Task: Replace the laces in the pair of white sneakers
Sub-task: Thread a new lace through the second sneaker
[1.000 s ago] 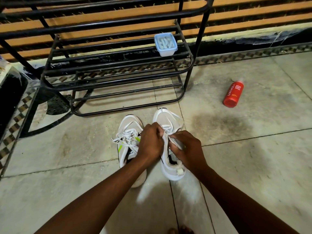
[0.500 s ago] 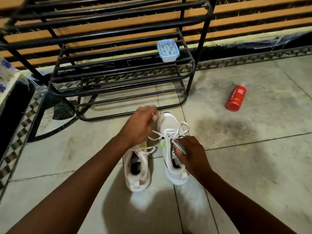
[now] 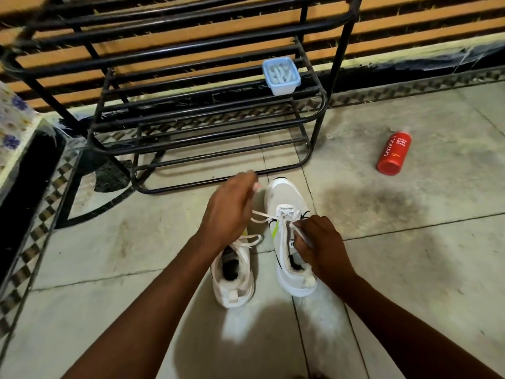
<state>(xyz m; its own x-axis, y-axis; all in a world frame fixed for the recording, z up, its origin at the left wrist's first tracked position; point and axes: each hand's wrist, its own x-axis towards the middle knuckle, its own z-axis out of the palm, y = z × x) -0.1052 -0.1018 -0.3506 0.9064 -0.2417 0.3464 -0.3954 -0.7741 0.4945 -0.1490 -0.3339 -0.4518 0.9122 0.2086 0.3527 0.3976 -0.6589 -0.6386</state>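
Two white sneakers stand side by side on the floor, toes pointing away from me. My right hand grips the tongue and lace of the right sneaker near its collar. My left hand is raised over the left sneaker and pinches a white lace that runs to the right sneaker's lower eyelets. The left sneaker's front is hidden under my left hand; loose lace lies across it. A small blue tub of white laces sits on the rack.
A black metal shoe rack stands just beyond the sneakers. A red bottle lies on the tiled floor to the right. A floral-covered edge and a dark gap are at the far left.
My left hand left the right sneaker's laces, rose up and left, and now pulls a lace strand outward. The right hand stayed on the right sneaker. The camera view shifted slightly.
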